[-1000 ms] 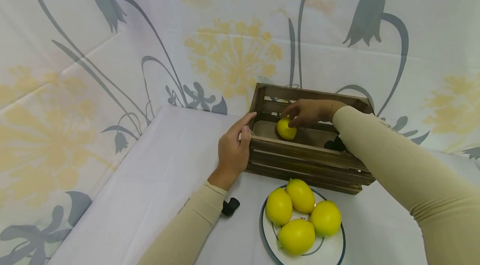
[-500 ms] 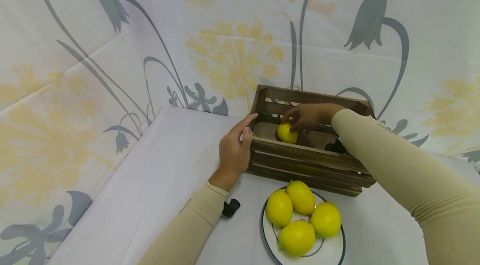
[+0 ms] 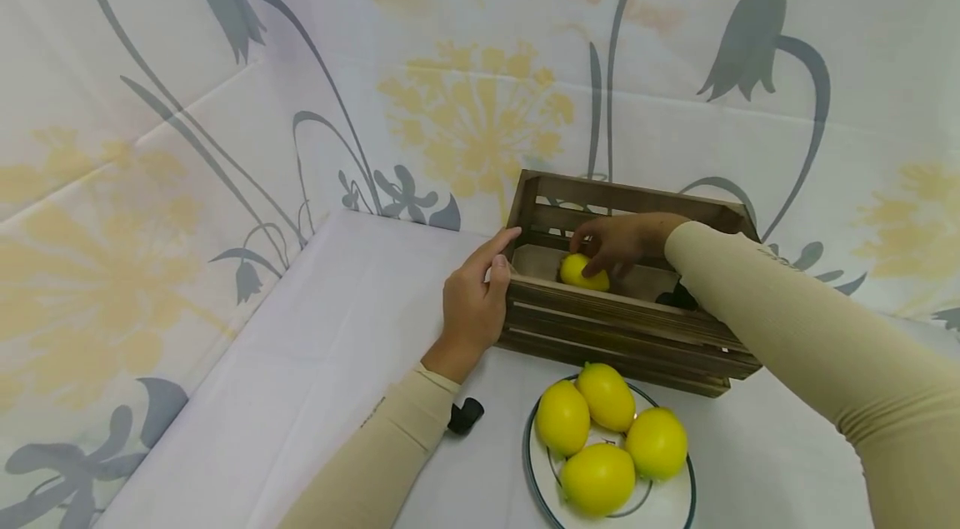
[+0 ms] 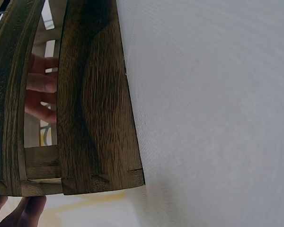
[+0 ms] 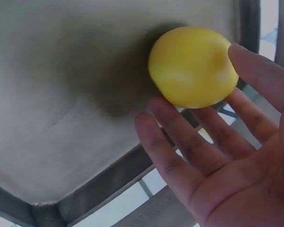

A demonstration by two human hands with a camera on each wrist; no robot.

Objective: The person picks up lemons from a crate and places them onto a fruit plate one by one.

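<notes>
In the head view a lemon is inside the dark slatted wooden crate, toward its left end. My right hand reaches down over the crate and holds this lemon. The right wrist view shows the thumb against one side of the lemon and the fingertips of my right hand along the other. My left hand rests against the crate's left end, its fingers along the outside and the thumb by the front corner. Several dark fingertips of it touch the end of the crate in the left wrist view.
In front of the crate stands a white plate with a dark rim, bearing several lemons. Black objects show by my left wrist and under my right wrist, inside the crate. A flower-print cloth hangs behind.
My right hand has closed its fingers on the lemon in the crate, and the lemon has tipped and shifted slightly toward the front right. The left hand stays at the crate's end.
</notes>
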